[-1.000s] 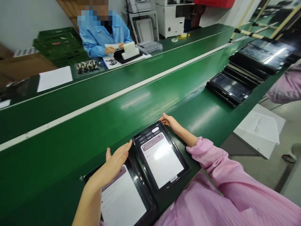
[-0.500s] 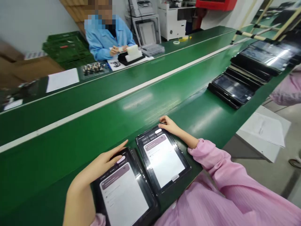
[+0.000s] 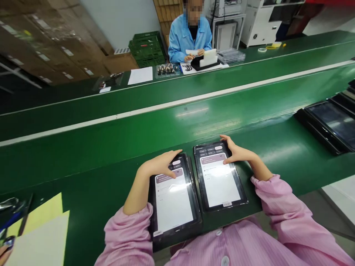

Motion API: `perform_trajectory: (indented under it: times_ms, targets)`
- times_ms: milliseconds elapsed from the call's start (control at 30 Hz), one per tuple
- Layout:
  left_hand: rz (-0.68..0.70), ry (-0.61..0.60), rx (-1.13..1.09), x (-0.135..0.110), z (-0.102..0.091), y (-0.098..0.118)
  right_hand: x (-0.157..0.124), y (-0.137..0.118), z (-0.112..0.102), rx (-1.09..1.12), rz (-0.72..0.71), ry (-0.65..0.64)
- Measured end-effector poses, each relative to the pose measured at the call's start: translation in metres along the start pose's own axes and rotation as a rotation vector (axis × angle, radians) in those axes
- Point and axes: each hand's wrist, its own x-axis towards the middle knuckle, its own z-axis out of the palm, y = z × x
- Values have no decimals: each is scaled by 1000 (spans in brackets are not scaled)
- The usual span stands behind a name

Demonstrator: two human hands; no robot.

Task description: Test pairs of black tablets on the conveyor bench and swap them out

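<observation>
Two black tablets with lit white screens lie side by side on the green bench in front of me. My left hand [image 3: 162,164] rests on the top of the left tablet [image 3: 173,199], fingers spread, thumb touching its screen. My right hand [image 3: 235,152] lies at the top right corner of the right tablet [image 3: 220,179], fingers apart, thumb on the screen. Neither hand holds anything. Both arms wear pink sleeves.
More dark tablets [image 3: 330,123] lie at the right edge. The green conveyor [image 3: 166,111] runs across the middle. A person in a blue coat [image 3: 190,37] works at the far side. Yellow and white papers [image 3: 39,229] lie at the lower left.
My view has swung left, so both tablets now sit centred. My left hand has moved from the left tablet's edge onto its top. My right hand has shifted onto the right tablet's screen corner.
</observation>
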Motion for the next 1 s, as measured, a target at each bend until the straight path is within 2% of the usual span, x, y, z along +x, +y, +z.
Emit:
perform_trajectory:
  times_ms: [100, 233, 300, 400, 533, 633, 800, 900, 1000]
  targets:
    - [-47, 77, -42, 9, 1, 1, 4, 3, 2, 40, 30, 75]
    - [-90, 231, -221, 13, -4, 3, 15, 14, 1, 227, 117, 325]
    - [-135, 305, -212, 11, -5, 6, 16, 16, 0, 283, 153, 437]
    - [-86, 271, -128, 2, 1, 11, 7, 11, 5, 299, 175, 495]
    - [86, 155, 20, -13, 18, 11, -15, 0, 26, 208, 164, 378]
    - [107, 147, 100, -19, 27, 10, -25, -4, 36, 124, 126, 261]
    - [87, 117, 146, -17, 31, 15, -30, -6, 27, 29, 82, 65]
    - [35, 101, 189, -16, 33, 19, -31, -5, 23, 3, 62, 38]
    - [44, 100, 205, -17, 35, 20, -31, -3, 23, -9, 55, 39]
